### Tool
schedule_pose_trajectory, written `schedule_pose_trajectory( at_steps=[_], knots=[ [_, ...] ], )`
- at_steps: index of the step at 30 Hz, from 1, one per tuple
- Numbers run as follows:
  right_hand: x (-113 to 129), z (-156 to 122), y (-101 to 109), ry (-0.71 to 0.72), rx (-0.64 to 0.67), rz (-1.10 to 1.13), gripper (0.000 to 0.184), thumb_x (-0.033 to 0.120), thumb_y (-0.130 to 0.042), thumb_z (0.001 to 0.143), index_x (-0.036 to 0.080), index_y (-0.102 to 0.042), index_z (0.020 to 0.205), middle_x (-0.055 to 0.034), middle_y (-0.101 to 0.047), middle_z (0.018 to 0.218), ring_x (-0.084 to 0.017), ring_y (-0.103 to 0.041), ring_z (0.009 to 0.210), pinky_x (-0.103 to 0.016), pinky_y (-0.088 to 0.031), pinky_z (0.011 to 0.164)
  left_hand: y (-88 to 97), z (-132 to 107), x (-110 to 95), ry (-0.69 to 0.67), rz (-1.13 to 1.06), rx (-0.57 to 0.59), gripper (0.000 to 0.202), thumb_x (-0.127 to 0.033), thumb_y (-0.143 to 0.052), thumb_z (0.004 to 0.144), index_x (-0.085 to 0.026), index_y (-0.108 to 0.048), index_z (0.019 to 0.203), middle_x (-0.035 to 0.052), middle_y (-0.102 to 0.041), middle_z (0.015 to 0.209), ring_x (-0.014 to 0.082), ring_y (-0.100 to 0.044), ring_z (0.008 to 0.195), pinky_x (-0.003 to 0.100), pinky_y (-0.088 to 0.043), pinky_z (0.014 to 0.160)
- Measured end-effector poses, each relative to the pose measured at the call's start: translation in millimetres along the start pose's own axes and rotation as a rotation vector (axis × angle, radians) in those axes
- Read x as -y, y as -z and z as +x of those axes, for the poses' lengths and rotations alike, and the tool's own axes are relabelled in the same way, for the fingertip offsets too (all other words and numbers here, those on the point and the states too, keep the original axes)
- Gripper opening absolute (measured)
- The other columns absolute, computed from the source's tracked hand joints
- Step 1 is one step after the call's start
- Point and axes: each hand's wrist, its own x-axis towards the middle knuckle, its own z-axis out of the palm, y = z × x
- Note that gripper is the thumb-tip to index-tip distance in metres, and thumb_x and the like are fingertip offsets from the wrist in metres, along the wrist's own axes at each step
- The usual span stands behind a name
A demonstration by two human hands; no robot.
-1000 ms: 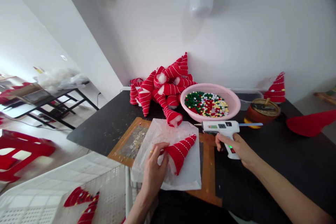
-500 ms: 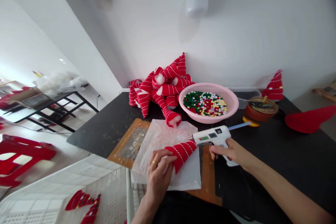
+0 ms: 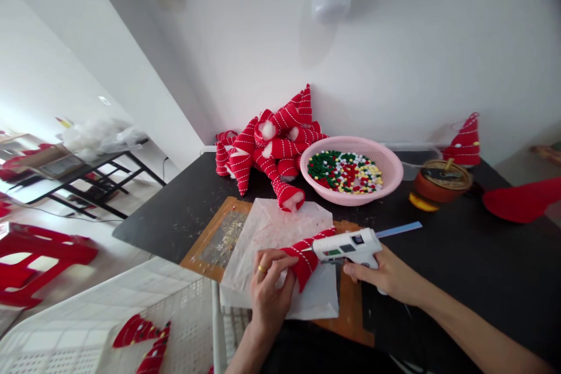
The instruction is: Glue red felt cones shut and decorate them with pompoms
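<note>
At the lower centre of the frame, the left hand is holding down the wide end of a red, white-stitched fabric cone, fingers bending close together over the cloth, a gold ring showing on 1 of them. The cone is lying on a white paper sheet, its narrow tip pointing to the upper right. Just right of centre, here's the right hand, wrapping round the handle of a white hot-glue gun! The nozzle is reaching over the cone; whether it's touching, I can't tell. A pale blue glue stick is poking out of the gun's rear.

Above them, a pink plastic basket is holding green, red, white and yellow pompoms. Left of that, a heap of stitched cones is leaning towards the wall, white stuffing showing at the open ends. At right, a brown pot is sitting beside a pompom-dotted cone. And lower left, 2 decorated cones are lying in a white plastic crate.
</note>
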Motion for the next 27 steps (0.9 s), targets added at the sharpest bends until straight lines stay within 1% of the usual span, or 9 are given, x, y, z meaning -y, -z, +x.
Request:
schedule_pose_trajectory(
  at_steps=[3, 8, 12, 16, 19, 22, 24, 27],
  knots=[
    [-0.5, 0.4, -0.2, -0.005, -0.001, 0.0, 0.029, 0.048, -0.068, 0.091, 0.021, -0.063, 0.1, 0.0016, -0.06, 0.076, -0.016, -0.053, 0.07, -0.027, -0.043, 0.065, -1.4, -2.4, 1.2, -0.002, -0.002, 0.0, 0.023, -0.002, -0.061, 0.088, -0.021, -0.071, 0.096, 0.0034, -0.064, 0.09, 0.0174, -0.058, 0.087, 0.031, -0.051, 0.078],
    [2.3, 1.1, -3.1, 0.026, 0.0, -0.04, 0.025, 0.045, -0.068, 0.092, 0.021, -0.062, 0.089, 0.0022, -0.058, 0.072, -0.016, -0.051, 0.068, -0.026, -0.042, 0.063, -2.0, -5.3, 6.0, -0.034, -0.012, -0.003, 0.025, -0.001, -0.062, 0.086, -0.021, -0.071, 0.097, 0.0042, -0.065, 0.093, 0.0185, -0.059, 0.091, 0.033, -0.052, 0.082],
    [4.8, 1.4, -5.8, 0.032, 0.003, -0.061, 0.022, 0.043, -0.067, 0.092, 0.022, -0.063, 0.09, 0.0023, -0.06, 0.072, -0.016, -0.052, 0.068, -0.026, -0.043, 0.063, -1.9, -6.1, 8.3, -0.04, -0.03, -0.003, 0.025, -0.001, -0.062, 0.086, -0.021, -0.071, 0.099, 0.0045, -0.066, 0.094, 0.0192, -0.059, 0.092, 0.035, -0.053, 0.084],
    [7.3, 1.7, -7.6, 0.028, -0.008, -0.074, 0.022, 0.043, -0.066, 0.092, 0.022, -0.064, 0.09, 0.0019, -0.061, 0.072, -0.017, -0.053, 0.068, -0.027, -0.046, 0.067, -2.2, -8.0, 9.1, -0.034, -0.038, -0.017, 0.026, -0.001, -0.062, 0.086, -0.022, -0.071, 0.1, 0.0047, -0.066, 0.094, 0.0194, -0.06, 0.093, 0.035, -0.053, 0.084],
    [8.5, 2.0, -8.4, 0.02, -0.012, -0.086, 0.022, 0.044, -0.066, 0.092, 0.022, -0.065, 0.091, 0.0014, -0.061, 0.071, -0.019, -0.058, 0.073, -0.029, -0.05, 0.073, -2.4, -9.2, 9.3, -0.033, -0.04, -0.013, 0.026, -0.001, -0.062, 0.087, -0.022, -0.071, 0.099, 0.0045, -0.066, 0.093, 0.0195, -0.06, 0.093, 0.036, -0.053, 0.084],
    [8.7, 1.6, -8.9, 0.03, -0.034, -0.086, 0.021, 0.043, -0.067, 0.092, 0.022, -0.066, 0.093, 0.0009, -0.063, 0.073, -0.023, -0.064, 0.086, -0.033, -0.053, 0.087, -3.0, -9.2, 9.4, -0.031, -0.037, -0.016, 0.026, -0.001, -0.062, 0.087, -0.023, -0.071, 0.098, 0.0043, -0.066, 0.092, 0.0195, -0.06, 0.092, 0.036, -0.054, 0.084],
    [8.8, 0.9, -9.2, 0.037, -0.043, -0.085, 0.021, 0.043, -0.068, 0.092, 0.022, -0.066, 0.097, -0.0002, -0.067, 0.078, -0.025, -0.066, 0.097, -0.035, -0.052, 0.095, -3.3, -8.6, 9.4, -0.029, -0.036, -0.021, 0.026, -0.001, -0.062, 0.087, -0.022, -0.071, 0.098, 0.0043, -0.066, 0.092, 0.0194, -0.06, 0.092, 0.036, -0.054, 0.083],
    [9.7, -0.2, -9.5, 0.039, -0.034, -0.073, 0.024, 0.043, -0.068, 0.092, 0.023, -0.068, 0.104, -0.0023, -0.072, 0.088, -0.027, -0.066, 0.108, -0.037, -0.051, 0.101, -3.6, -8.0, 9.7, -0.032, -0.04, -0.018, 0.026, -0.001, -0.062, 0.086, -0.022, -0.071, 0.099, 0.0044, -0.066, 0.092, 0.0193, -0.059, 0.092, 0.036, -0.053, 0.084]
  ],
)
